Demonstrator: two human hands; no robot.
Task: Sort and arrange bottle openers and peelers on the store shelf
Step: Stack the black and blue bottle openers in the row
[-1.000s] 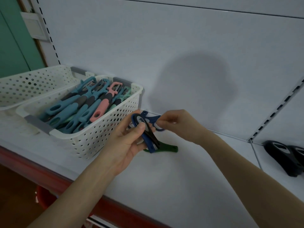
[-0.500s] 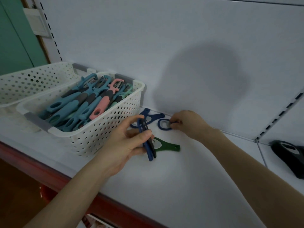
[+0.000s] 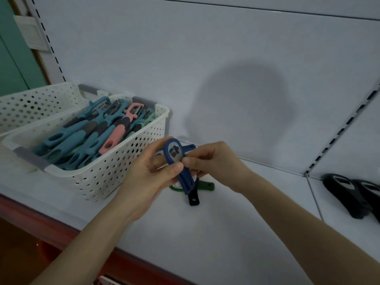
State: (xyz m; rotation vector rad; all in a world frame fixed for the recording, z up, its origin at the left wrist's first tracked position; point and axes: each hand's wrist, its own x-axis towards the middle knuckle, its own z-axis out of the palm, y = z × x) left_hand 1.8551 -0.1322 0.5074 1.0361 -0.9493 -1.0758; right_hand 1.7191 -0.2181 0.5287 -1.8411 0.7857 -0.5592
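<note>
Blue bottle opener, gripped by left hand and pinched by right hand above the shelf; peelers already gathered in the basket, green opener lying loose beneath, so sorting the openers looks partly done.

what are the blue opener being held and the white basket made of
The blue opener: likely moulded plastic, matte, uniform colour; the insert in its ring looks pale and shinier, possibly metal. The white basket: rigid plastic, smooth, with even round perforations and grey corner pieces.
</note>
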